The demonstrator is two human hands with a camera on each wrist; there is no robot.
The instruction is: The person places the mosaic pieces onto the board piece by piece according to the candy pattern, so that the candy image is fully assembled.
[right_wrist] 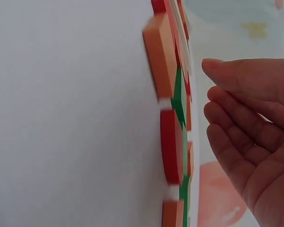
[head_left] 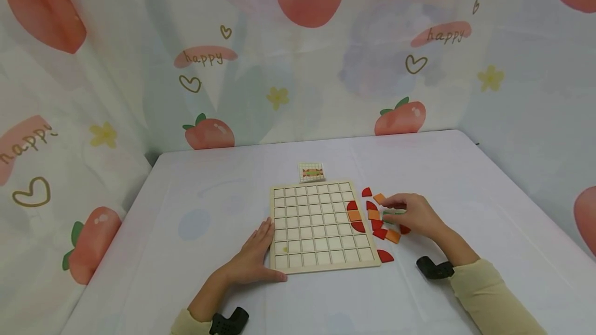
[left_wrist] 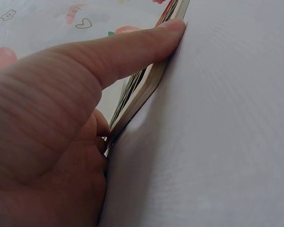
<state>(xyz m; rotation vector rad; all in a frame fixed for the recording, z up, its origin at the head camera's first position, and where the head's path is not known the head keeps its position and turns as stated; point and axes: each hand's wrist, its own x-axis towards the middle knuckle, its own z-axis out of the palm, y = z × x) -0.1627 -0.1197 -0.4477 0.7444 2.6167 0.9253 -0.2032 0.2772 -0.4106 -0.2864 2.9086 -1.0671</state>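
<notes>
A square wooden grid board [head_left: 312, 229] lies on the table. My left hand [head_left: 251, 260] rests against its near left corner, fingers along the left side and thumb on the front edge; the left wrist view shows the thumb over the board's rim [left_wrist: 154, 78]. On the board's right part sit a red quarter-round piece [head_left: 352, 204], an orange square [head_left: 354, 215] and another red piece [head_left: 358, 227]. Over the loose pieces hovers my right hand [head_left: 414, 215], thumb and fingers apart with nothing between them. Its fingertips are close to an orange piece [head_left: 379, 198].
Right of the board lie several loose red, orange and green pieces, partly hidden under my right hand, with one red quarter-round [head_left: 385, 256] near the front corner. A small pattern card [head_left: 311, 172] lies behind the board. A printed cloth [head_left: 307, 76] hangs behind the table.
</notes>
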